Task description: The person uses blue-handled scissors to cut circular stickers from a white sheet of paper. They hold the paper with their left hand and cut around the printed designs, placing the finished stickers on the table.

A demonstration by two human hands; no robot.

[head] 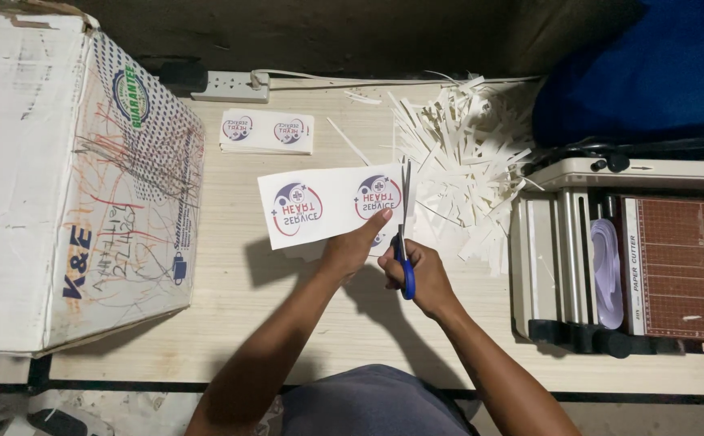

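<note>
My left hand (352, 246) holds a white paper sheet (329, 203) printed with two round red-and-blue logos, thumb on its near edge. In my right hand (420, 274) are blue-handled scissors (405, 234), their blades pointing away from me along the sheet's right edge. Both hands are above a pale wooden tabletop (247, 315).
A large white cardboard box (77, 186) stands at the left. A stack of cut logo sheets (267, 132) lies at the back, beside a white power strip (231, 85). A heap of white paper strips (465, 161) lies right of the scissors. A paper cutter (634, 258) sits at the right.
</note>
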